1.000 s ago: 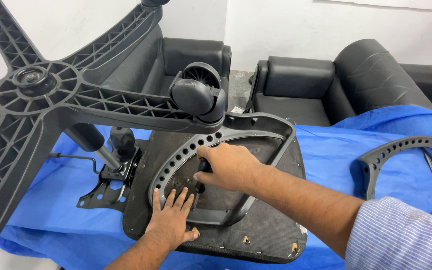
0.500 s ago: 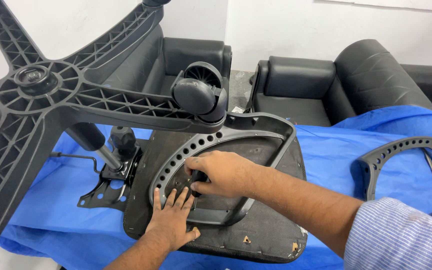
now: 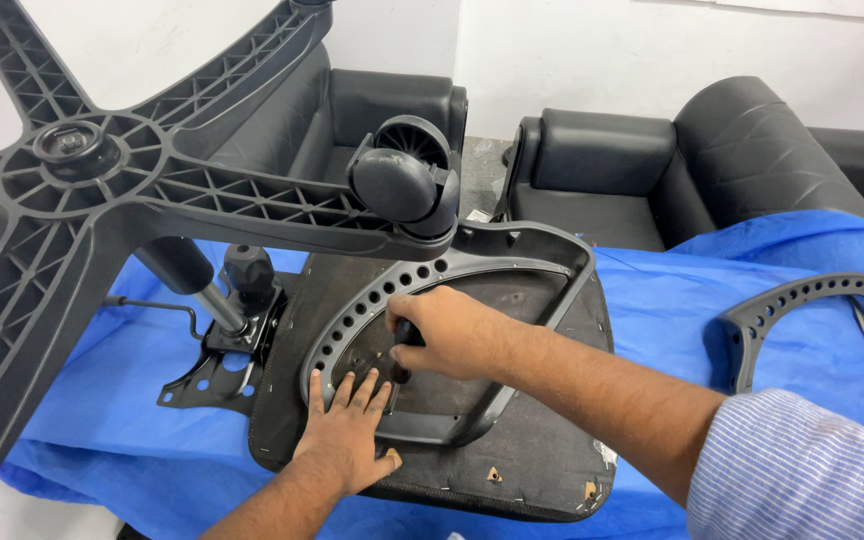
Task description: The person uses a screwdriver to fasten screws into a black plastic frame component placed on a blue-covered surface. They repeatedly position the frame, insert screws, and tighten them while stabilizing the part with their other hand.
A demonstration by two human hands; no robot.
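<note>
**A:** What differs from the view one second earlier?

**B:** The right hand [image 3: 452,332] has slid leftward along the grey armrest frame [image 3: 512,270], ending closer to the left hand [image 3: 347,435]. Earlier it lay flatter over the frame's inner opening; now its fingers are curled round a small dark tool [image 3: 402,345] whose tip points down, just above the left hand's fingertips [image 3: 357,385].

**A:** And the left hand?

**B:** Only slight change: its fingers are spread a little wider on the seat underside [image 3: 542,470]. The gap between the two hands has narrowed to almost nothing.
</note>
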